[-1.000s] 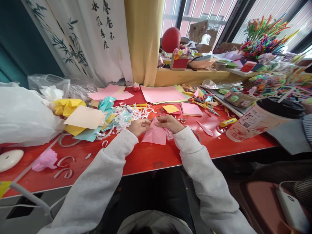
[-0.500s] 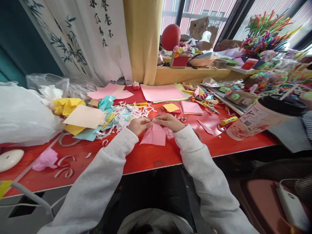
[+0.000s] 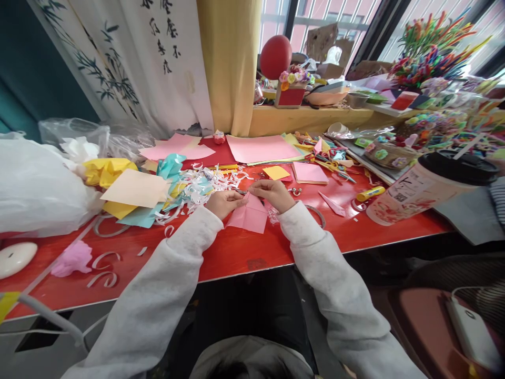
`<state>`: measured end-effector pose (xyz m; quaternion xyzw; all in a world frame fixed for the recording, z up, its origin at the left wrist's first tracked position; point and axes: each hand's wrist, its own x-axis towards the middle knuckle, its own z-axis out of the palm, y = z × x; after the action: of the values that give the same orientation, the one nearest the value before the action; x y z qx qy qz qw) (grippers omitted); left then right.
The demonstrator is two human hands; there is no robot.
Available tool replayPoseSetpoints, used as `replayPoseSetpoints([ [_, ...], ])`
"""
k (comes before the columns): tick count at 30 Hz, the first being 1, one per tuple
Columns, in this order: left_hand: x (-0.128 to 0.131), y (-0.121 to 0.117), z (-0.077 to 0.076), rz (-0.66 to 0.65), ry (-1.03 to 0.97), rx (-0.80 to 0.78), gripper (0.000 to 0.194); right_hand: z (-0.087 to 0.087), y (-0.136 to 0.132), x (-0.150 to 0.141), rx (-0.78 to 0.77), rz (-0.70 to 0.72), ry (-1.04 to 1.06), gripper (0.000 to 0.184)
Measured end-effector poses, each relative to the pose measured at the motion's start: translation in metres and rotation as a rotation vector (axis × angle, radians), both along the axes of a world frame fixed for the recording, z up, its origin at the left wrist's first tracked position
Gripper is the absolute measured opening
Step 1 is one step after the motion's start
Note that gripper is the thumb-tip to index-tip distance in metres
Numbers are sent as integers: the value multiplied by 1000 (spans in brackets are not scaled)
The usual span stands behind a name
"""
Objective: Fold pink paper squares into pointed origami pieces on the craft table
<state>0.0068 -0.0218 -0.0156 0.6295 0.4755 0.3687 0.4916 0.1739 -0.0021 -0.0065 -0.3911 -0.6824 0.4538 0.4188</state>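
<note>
A creased sheet of pink paper (image 3: 249, 215) hangs from my fingertips just over the red table (image 3: 236, 259), its lower part spread toward me. My left hand (image 3: 224, 203) is closed, pinching the paper's upper left edge. Beside it, my right hand (image 3: 274, 193) pinches the top of the same sheet between thumb and forefinger. The fingertips of both hands almost meet at the top fold. A folded pink paper piece (image 3: 332, 203) lies to the right of my right hand, and a stack of pink square paper (image 3: 310, 173) is behind it.
White paper shreds (image 3: 205, 184) and coloured sheets (image 3: 134, 188) crowd the left, beside a white plastic bag (image 3: 43, 184). On the right stand a lidded drink cup (image 3: 422, 189) and a yellow glue stick (image 3: 370, 193). Scissors (image 3: 339, 169) lie at the back right.
The pink paper has turned a little, its lower edge now slanting and its creases showing more. My fingertips have shifted slightly at the top fold; the view has moved a little.
</note>
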Motion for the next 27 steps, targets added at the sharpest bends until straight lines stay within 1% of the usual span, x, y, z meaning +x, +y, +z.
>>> replayPoseSetpoints([
  [4,-1,2,-4,38,41,50,33,0,-1,0,-34,80,-106,25],
  [7,-3,5,-5,85,56,90,33,-2,0,1,-34,185,-152,30],
  [9,-4,5,-4,88,23,87,34,-4,2,3,-43,234,-126,29],
  [14,-3,4,-1,26,-57,45,36,-6,6,6,-134,305,-28,24],
  [16,-3,4,-1,21,-58,49,35,-7,7,7,-138,312,-18,24],
  [19,-2,4,0,46,-30,61,31,-9,8,7,-112,307,-29,24],
  [22,-2,4,1,55,-7,43,29,-10,7,7,-137,335,-22,23],
  [24,-2,3,1,40,-15,15,28,-9,5,6,-161,346,-28,27],
  [27,-1,2,1,23,-29,13,27,-5,3,5,-111,293,-60,28],
])
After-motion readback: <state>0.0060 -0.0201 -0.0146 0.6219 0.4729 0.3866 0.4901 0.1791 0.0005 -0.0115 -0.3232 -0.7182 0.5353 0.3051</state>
